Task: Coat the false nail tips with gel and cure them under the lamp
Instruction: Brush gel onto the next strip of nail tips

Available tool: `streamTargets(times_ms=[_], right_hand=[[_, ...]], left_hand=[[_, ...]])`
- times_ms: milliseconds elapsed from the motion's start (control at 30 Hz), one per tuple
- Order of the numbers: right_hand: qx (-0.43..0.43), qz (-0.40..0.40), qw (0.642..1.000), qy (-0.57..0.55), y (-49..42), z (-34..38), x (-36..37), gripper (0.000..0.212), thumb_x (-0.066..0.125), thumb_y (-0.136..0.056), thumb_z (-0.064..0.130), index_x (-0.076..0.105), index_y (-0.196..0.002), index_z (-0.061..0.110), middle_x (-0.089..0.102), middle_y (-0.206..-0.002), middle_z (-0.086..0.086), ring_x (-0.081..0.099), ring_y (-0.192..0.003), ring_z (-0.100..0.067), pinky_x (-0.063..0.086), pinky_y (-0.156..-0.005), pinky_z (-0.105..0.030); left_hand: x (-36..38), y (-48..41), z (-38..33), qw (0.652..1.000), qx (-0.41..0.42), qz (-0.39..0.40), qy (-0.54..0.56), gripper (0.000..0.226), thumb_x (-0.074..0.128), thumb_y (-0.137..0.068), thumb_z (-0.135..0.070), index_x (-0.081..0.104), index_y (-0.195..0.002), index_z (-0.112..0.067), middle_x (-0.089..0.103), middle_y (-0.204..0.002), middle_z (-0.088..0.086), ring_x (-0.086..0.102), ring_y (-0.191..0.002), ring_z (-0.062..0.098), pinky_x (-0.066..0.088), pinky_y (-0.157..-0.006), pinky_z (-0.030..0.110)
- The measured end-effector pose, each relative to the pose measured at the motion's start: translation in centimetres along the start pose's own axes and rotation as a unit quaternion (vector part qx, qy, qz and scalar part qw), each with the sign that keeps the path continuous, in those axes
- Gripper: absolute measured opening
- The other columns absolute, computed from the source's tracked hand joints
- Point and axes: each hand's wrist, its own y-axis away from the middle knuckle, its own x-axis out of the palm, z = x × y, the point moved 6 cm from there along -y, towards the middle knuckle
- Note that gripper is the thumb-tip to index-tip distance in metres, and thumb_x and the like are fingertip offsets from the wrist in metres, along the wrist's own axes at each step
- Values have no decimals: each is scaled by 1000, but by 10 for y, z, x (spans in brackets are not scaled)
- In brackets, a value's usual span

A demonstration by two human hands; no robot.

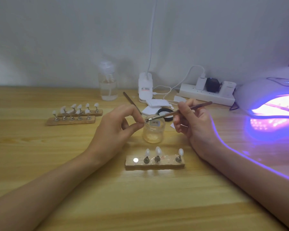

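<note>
Centre of the wooden table (pixel 40 147), between the two hands: gel jar (pixel 153 133), clear glass, lid off, standing where either hand reaches it. Its black lid (pixel 165 112) lies just behind.

Right hand (pixel 195 124): fingers clamped on the brush (pixel 167 114) in a pen grip. The bristle end lies over the jar mouth, right beside the left fingertips. Judged to be either loading gel or painting whatever the left hand offers.

Left hand (pixel 113 130): thumb and forefinger tips pressed together at the jar rim, other fingers curled beneath. What they pinch is too small to tell. Judged to be one tip on its peg, lifted close to the jar so little gel drips.

Near holder strip (pixel 154 165): three false nail tips (pixel 158 150) upright on metal pegs, with one bare magnet disc (pixel 135 160) at the left end. It lies closest to the person, so it is judged the batch in work.

Far holder strips (pixel 70 121): two, side by side, carrying about ten tips on pegs, parked well apart to the left. Whether they are coated cannot be told.

Curing lamp (pixel 257 90): right edge of the table, lit violet, mouth open toward the table. A strip-like shape shows inside, blurred. It sits near the right arm, so transfers are short.

Back row, idle: pump bottle (pixel 108 84), power strip (pixel 205 96), white pads (pixel 155 104), metal tool (pixel 132 101).
</note>
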Motion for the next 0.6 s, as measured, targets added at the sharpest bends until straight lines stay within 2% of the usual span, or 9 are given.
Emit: streamTargets(times_ms=[100, 267, 400, 600], right_hand=[[2, -32, 999, -2, -1, -1, -6, 27, 70, -77, 39, 50, -73, 20, 62, -57, -1, 55, -47, -12, 44, -46, -19], [-7, 6, 1000, -5, -1, -1, -1, 27, 67, -82, 38, 51, -76, 19, 62, -59, -2, 55, -49, -13, 45, -48, -20], [-5, -30, 1000, 3, -1, -1, -7, 27, 69, -80, 38, 51, -76, 18, 63, -59, -2, 56, -48, -12, 45, -47, -20], [-20, 4, 1000, 10, 1, 3, 0, 25, 70, -83, 38, 54, -72, 23, 62, -60, -3, 57, -51, -15, 47, -50, -22]], left_hand=[[-1, 0, 0, 1000, 1, -2, -2, 21, 74, -86, -11, 60, -79, -25, 61, -88, -17, 47, -55, 6, 38, -58, 12], [-1, 0, -3, 1000, 4, -2, 3, 21, 74, -85, -7, 61, -78, -23, 62, -86, -17, 49, -59, 4, 38, -59, 11], [-1, 0, -2, 1000, -2, -3, 2, 21, 74, -85, -7, 61, -78, -22, 61, -86, -18, 48, -58, 6, 38, -59, 13], [-1, 1, -1, 1000, -10, -4, 1, 22, 75, -85, -10, 61, -77, -25, 62, -87, -17, 48, -56, 7, 38, -59, 12]])
